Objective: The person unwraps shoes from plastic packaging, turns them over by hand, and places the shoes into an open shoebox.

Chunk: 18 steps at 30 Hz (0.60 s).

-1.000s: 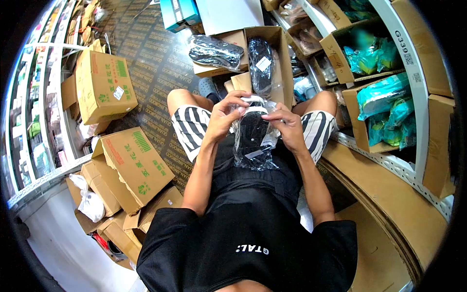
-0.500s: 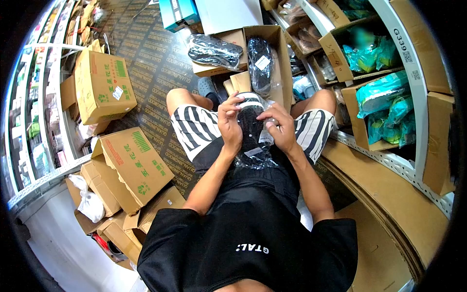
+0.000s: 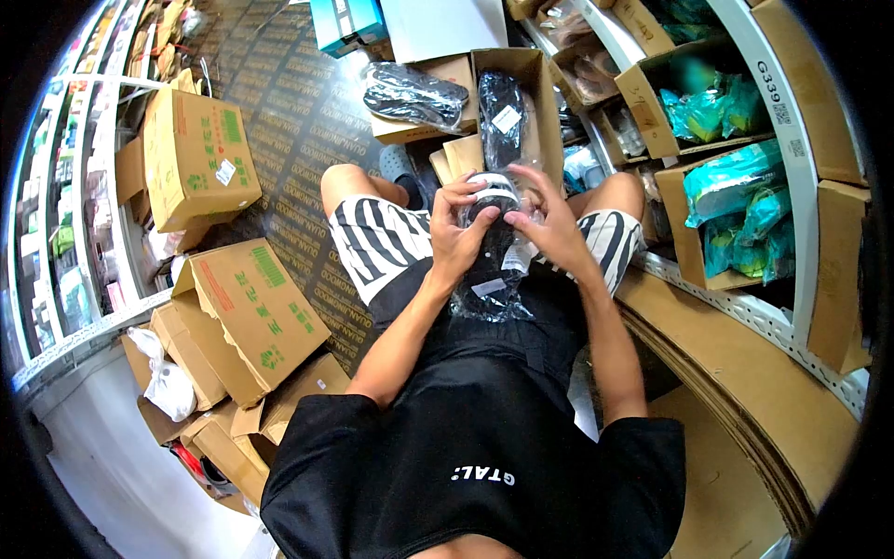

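A clear plastic bag with black slippers (image 3: 484, 270) in it lies upright over my lap, with white labels on its front and a white band near its top end. My left hand (image 3: 456, 233) grips the upper left edge, thumb on the front and fingers curled over the top. On the other side, my right hand (image 3: 556, 228) pinches the film near the upper right, its index finger arched above the bag. Just beyond my hands, an open carton (image 3: 542, 130) contains another black bagged pair (image 3: 503, 116). More bagged black slippers (image 3: 414, 96) rest on a box left of it.
Shelving (image 3: 787, 177) on the right holds open boxes with teal plastic packages (image 3: 736, 191). Cartons (image 3: 256, 321) stand on the patterned floor to my left, beside another shelf (image 3: 56, 214). Flat cardboard sheets (image 3: 726, 373) lie at my right. A blue box (image 3: 345, 23) sits at the back.
My right hand has lifted and shifted up toward the bag's top end, its index finger raised. My left thumb has come across onto the bag's front.
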Each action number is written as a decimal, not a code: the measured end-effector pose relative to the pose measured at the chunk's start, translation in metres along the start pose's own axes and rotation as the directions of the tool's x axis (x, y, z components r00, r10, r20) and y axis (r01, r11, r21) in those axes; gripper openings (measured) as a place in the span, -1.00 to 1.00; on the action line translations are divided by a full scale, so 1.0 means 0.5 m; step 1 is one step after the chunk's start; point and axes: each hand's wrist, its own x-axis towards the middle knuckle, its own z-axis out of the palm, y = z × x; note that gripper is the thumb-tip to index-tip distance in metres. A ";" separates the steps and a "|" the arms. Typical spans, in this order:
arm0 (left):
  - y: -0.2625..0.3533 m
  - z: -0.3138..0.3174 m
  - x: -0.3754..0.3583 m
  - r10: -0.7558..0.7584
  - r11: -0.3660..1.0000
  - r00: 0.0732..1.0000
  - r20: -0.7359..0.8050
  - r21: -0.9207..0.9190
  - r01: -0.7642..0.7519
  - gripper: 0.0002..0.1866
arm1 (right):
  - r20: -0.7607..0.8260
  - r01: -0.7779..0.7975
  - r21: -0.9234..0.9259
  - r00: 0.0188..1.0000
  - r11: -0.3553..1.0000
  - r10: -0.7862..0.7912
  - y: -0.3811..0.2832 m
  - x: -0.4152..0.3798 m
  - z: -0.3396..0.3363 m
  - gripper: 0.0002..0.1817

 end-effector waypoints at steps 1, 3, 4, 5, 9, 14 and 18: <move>0.001 -0.001 -0.001 -0.002 1.000 1.000 0.000 0.000 0.002 -0.66 | 0.090 -0.056 -0.082 0.994 0.995 0.063 -0.007 0.008 -0.019 -0.22; 0.001 0.001 0.000 0.017 0.999 0.999 0.040 0.039 -0.018 -0.68 | 0.121 0.072 -0.267 0.992 0.961 -0.040 -0.013 0.030 -0.048 -0.02; 0.002 0.004 0.001 0.018 0.999 0.999 0.040 0.037 -0.019 -0.68 | 0.146 0.180 -0.366 0.980 0.913 -0.134 -0.008 0.046 -0.061 0.04; 0.004 0.009 0.000 0.023 0.999 0.997 0.079 0.047 -0.027 -0.69 | 0.146 0.179 -0.367 0.980 0.913 -0.134 0.000 0.064 -0.069 0.04; 0.021 0.047 0.000 0.026 0.996 0.992 0.123 0.079 -0.036 -0.76 | 0.594 0.111 -0.329 0.797 0.938 0.114 -0.033 0.115 -0.081 0.14; 0.027 0.036 0.009 -0.019 0.984 0.988 0.155 0.177 -0.009 -0.79 | 0.539 0.061 -0.437 0.817 0.897 0.207 -0.057 0.124 -0.070 0.03; 0.021 0.025 0.033 -0.074 0.991 0.973 0.221 0.128 0.046 -0.79 | 0.372 -0.035 -0.507 0.892 0.861 0.256 -0.015 0.118 -0.071 -0.32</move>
